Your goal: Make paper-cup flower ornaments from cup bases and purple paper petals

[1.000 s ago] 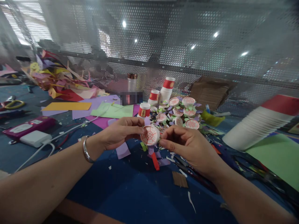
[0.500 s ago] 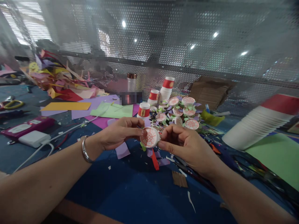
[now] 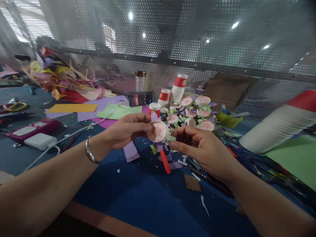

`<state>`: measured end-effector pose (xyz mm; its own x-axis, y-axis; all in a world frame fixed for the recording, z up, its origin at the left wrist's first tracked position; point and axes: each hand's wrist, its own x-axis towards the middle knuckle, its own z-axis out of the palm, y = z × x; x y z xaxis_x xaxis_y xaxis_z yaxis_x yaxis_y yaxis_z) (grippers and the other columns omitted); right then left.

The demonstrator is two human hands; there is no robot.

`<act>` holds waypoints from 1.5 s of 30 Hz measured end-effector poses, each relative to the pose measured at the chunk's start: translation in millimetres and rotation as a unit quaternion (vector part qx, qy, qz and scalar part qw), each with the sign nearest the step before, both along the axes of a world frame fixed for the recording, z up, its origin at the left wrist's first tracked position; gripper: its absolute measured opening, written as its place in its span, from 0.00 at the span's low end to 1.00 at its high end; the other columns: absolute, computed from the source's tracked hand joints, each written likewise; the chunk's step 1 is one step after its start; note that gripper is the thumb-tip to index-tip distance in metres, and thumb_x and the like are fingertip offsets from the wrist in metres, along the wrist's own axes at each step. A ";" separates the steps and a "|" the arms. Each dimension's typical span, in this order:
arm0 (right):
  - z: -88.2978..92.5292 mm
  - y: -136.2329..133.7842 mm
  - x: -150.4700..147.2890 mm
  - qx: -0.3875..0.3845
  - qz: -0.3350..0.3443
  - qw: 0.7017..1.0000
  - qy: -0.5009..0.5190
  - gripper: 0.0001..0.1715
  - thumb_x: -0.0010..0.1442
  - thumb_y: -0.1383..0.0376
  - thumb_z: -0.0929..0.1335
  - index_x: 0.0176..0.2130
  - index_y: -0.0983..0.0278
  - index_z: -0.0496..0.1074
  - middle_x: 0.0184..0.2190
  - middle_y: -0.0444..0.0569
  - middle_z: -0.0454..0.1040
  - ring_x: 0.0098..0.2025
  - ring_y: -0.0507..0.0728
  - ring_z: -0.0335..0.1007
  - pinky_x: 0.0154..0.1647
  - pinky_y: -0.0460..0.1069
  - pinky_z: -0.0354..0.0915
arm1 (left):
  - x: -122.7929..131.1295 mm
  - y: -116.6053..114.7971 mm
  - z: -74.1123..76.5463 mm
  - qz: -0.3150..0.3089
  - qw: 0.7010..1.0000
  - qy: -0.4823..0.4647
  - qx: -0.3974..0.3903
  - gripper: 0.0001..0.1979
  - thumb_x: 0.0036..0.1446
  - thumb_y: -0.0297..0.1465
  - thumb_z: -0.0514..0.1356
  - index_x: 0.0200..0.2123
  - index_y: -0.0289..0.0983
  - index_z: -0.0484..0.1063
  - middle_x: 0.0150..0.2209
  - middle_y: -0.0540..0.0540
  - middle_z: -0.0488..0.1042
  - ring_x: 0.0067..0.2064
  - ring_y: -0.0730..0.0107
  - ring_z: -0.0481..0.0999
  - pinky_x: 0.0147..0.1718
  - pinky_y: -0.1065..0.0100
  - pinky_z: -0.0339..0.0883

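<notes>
Between thumb and fingers, my left hand (image 3: 127, 131) grips the left edge of a paper cup base (image 3: 158, 131), a round white piece with a red line pattern on its face. Purple paper shows at its top and bottom. My right hand (image 3: 201, 146) pinches a small pale green paper piece (image 3: 171, 137) at the right edge of the cup base; whether it is stuck on I cannot tell. Behind lies a cluster of similar decorated cup bases (image 3: 191, 112) with green and purple paper bits. Below the hands is a red pen-like stick (image 3: 166, 162).
Red-and-white paper cups (image 3: 154, 110) stand behind the hands, and a tall cup stack (image 3: 278, 121) leans at right. Coloured paper sheets (image 3: 118, 111), a phone (image 3: 140, 99) and a jar (image 3: 140, 82) are further back. A white charger with cable (image 3: 40, 141) lies left, scissors (image 3: 197, 168) right.
The view has tilted down slightly. The cup base has turned a little in my left hand, and the green paper piece between my right fingers now shows at its right edge.
</notes>
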<state>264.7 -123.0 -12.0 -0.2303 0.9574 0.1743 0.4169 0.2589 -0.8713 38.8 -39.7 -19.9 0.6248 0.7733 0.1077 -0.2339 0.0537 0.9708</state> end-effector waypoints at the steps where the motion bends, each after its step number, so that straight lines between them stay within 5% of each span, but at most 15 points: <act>1: -1.2 1.1 1.1 0.014 -0.019 1.000 -0.013 0.13 0.61 0.55 0.72 0.39 0.62 0.74 0.36 0.47 0.78 0.36 0.55 0.74 0.36 0.49 0.68 | -0.7 2.1 0.8 0.025 1.000 -0.012 -0.005 0.05 0.53 0.26 0.68 0.33 0.35 0.75 0.30 0.49 0.77 0.31 0.74 0.76 0.34 0.72 0.70; 5: -10.6 4.2 -1.8 0.061 -0.047 0.990 -0.115 0.09 0.64 0.60 0.69 0.41 0.62 0.75 0.37 0.49 0.79 0.36 0.57 0.75 0.35 0.51 0.69 | -2.6 10.1 2.7 0.118 0.990 -0.061 -0.044 0.04 0.52 0.26 0.67 0.30 0.35 0.74 0.28 0.50 0.74 0.29 0.76 0.73 0.31 0.73 0.68; 8: -20.7 5.8 -14.8 0.146 -0.010 0.958 -0.247 0.08 0.65 0.65 0.68 0.42 0.64 0.76 0.42 0.53 0.78 0.44 0.62 0.73 0.46 0.57 0.68 | -1.4 12.2 2.2 0.155 0.982 -0.089 -0.066 0.06 0.50 0.26 0.68 0.29 0.34 0.73 0.27 0.50 0.74 0.29 0.76 0.72 0.30 0.73 0.67; 11: -28.8 9.1 -30.6 0.195 0.011 0.904 -0.381 0.09 0.63 0.64 0.70 0.42 0.66 0.77 0.44 0.57 0.78 0.51 0.68 0.69 0.58 0.64 0.61 | 1.0 9.9 2.2 0.162 0.979 -0.100 -0.075 0.07 0.49 0.25 0.69 0.30 0.35 0.73 0.27 0.50 0.74 0.28 0.76 0.72 0.29 0.73 0.66; 14: -34.3 14.3 -40.6 0.191 0.005 0.893 -0.408 0.09 0.62 0.63 0.71 0.39 0.67 0.78 0.42 0.57 0.77 0.51 0.69 0.68 0.58 0.63 0.61 | 2.4 5.8 3.7 0.146 0.982 -0.094 -0.070 0.07 0.50 0.25 0.68 0.31 0.34 0.72 0.26 0.50 0.73 0.28 0.77 0.71 0.29 0.73 0.66; 22: -44.4 23.5 -43.4 0.182 -0.024 0.907 -0.378 0.03 0.60 0.67 0.71 0.35 0.65 0.75 0.38 0.54 0.77 0.46 0.64 0.69 0.59 0.61 0.61 | 1.8 2.5 6.4 0.149 0.983 -0.090 -0.059 0.06 0.50 0.23 0.67 0.31 0.33 0.72 0.27 0.50 0.74 0.27 0.77 0.71 0.28 0.74 0.65; 34: -47.2 29.5 -46.7 0.142 -0.054 0.950 -0.273 0.07 0.55 0.72 0.70 0.27 0.63 0.71 0.34 0.53 0.73 0.44 0.65 0.68 0.55 0.64 0.59 | 0.5 4.0 3.8 0.144 0.985 -0.088 -0.049 0.07 0.50 0.25 0.68 0.30 0.34 0.72 0.26 0.52 0.73 0.27 0.78 0.71 0.29 0.73 0.64; 41: -30.2 24.7 -30.6 0.007 -0.066 0.995 -0.080 0.04 0.56 0.63 0.69 0.30 0.61 0.71 0.28 0.47 0.74 0.31 0.57 0.70 0.35 0.53 0.65 | -4.4 7.0 4.5 0.156 0.983 -0.083 -0.052 0.07 0.49 0.25 0.68 0.30 0.35 0.72 0.26 0.51 0.75 0.27 0.78 0.71 0.29 0.72 0.64; 45: -25.9 21.3 -16.4 -0.077 -0.082 0.991 0.076 0.09 0.57 0.58 0.68 0.32 0.61 0.68 0.27 0.45 0.74 0.30 0.54 0.70 0.30 0.48 0.65 | -5.0 7.4 4.7 0.132 0.989 -0.054 -0.040 0.06 0.50 0.26 0.67 0.30 0.35 0.72 0.27 0.49 0.75 0.29 0.75 0.73 0.30 0.71 0.64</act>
<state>248.3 -101.6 -37.9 -0.0518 0.9977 0.0440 0.3029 0.0576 -0.9513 33.9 -32.3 -15.3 0.3888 0.9164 0.0948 -0.3526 0.0530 0.9343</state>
